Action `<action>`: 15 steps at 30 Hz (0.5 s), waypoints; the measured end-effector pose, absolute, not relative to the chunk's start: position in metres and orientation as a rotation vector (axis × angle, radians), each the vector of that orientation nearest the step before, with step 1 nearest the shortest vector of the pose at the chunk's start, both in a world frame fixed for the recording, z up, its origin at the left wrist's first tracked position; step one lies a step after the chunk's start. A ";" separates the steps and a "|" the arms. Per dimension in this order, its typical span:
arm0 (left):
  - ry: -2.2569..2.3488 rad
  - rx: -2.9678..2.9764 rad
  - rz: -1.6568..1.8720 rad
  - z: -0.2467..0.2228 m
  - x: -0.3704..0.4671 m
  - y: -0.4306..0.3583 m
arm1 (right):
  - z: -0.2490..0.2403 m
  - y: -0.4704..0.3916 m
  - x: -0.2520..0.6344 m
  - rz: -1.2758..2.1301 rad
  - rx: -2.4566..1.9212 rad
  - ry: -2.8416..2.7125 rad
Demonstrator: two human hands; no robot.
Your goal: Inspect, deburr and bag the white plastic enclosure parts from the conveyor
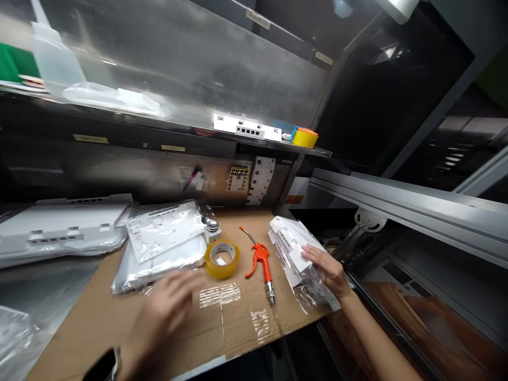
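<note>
My left hand [170, 301] is smeared by motion above the cardboard, with its fingers loosely stretched toward the right and nothing visible in them. My right hand [327, 270] lies with fairly straight fingers on top of a white plastic housing [291, 241], which rests on clear plastic bags at the cardboard's right edge; its thumb is hidden. Between the hands are a roll of yellowish clear tape [210, 264] and an orange air blow gun [261, 256]. Left of the tape, a bagged white panel [166, 227] lies on a pile of clear plastic bags [162, 270].
White housings [67, 227] in plastic are stacked at the left. A metal shelf [190, 126] crosses above the bench, holding a white housing [246, 128], a yellow tape roll [305, 138] and a squeeze bottle [57, 61]. An aluminium rail [397, 193] runs along the right.
</note>
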State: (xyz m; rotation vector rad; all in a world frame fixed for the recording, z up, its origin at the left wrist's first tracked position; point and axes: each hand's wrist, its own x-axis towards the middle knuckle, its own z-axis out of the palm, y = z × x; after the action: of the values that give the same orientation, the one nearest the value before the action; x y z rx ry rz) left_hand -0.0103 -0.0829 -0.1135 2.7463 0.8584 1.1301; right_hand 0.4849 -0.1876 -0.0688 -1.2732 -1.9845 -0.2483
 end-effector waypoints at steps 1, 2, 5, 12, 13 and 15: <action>1.071 2.757 1.083 -0.107 -0.026 -0.057 | -0.074 -0.185 0.489 -0.224 -1.284 -2.016; 1.286 2.761 0.997 -0.100 -0.039 -0.033 | -0.079 -0.183 0.491 -0.202 -1.300 -2.038; 1.573 2.750 0.674 -0.085 -0.061 0.024 | -0.094 -0.184 0.492 -0.156 -1.369 -2.051; 1.483 2.799 0.294 -0.079 -0.060 0.078 | -0.093 -0.181 0.497 0.366 -1.644 -2.020; 1.515 2.790 0.287 -0.077 -0.062 0.083 | -0.090 -0.182 0.497 0.398 -1.662 -2.029; 1.596 2.756 0.287 -0.072 -0.067 0.091 | -0.083 -0.189 0.493 0.397 -1.732 -2.060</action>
State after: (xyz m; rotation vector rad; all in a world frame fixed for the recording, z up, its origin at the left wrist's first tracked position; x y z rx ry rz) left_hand -0.0669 0.0911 -0.0717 2.7563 1.5958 0.2867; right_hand 0.4929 -0.1892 -0.0830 -1.7321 -2.0603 0.3965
